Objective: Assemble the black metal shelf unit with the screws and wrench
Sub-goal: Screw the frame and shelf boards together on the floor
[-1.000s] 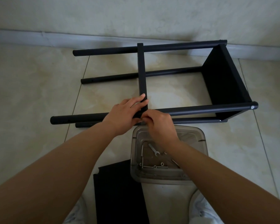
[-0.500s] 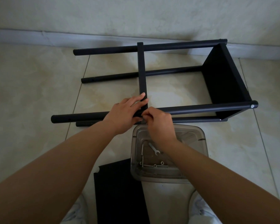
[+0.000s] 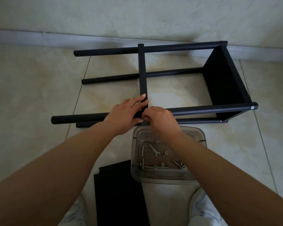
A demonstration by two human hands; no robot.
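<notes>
Both hands on the shelf frame, right at the middle joint

From my head cam, the black shelf frame [image 3: 186,110] lies on its side on the tiled floor [image 3: 31,95], its four tubes running left to right and a solid end panel [image 3: 225,82] at the right. My left hand [image 3: 123,115] grips the near upper tube where the flat crossbar [image 3: 142,70] meets it, fingers stretched up along the bar. My right hand [image 3: 160,119] is curled tight at the same joint, fingertips pinching something too small for me to make out. Just below sits a clear plastic tub [image 3: 198,136] with the little wrench [image 3: 153,150] and loose screws [image 3: 176,163] in it, next to a flat black panel [image 3: 118,193] on the floor near me.
</notes>
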